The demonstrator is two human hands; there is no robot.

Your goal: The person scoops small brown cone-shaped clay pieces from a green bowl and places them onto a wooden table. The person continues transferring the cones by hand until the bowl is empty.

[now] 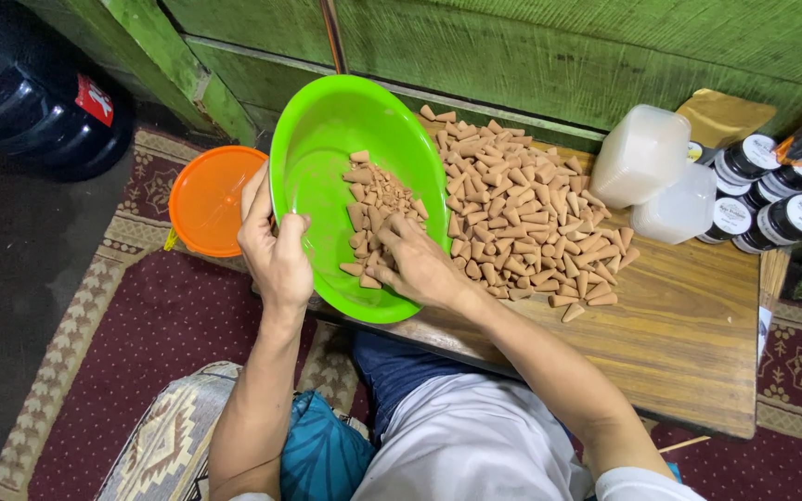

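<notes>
My left hand (274, 243) grips the left rim of a bright green plastic bowl (327, 139), which is tilted up on its edge against a low wooden table (689, 343). Inside the bowl lies a heap of small tan cones (378, 218). My right hand (417, 266) rests inside the bowl on these cones, fingers curled over some of them. A much larger pile of the same cones (531, 218) is spread on the table just right of the bowl.
An orange round lid (211, 199) lies on the red patterned rug (141, 343) left of the bowl. Translucent plastic containers (647, 158) and several black jars with white lids (772, 199) stand at the table's far right. A dark jug (30, 88) sits top left, a green wall (559, 46) behind.
</notes>
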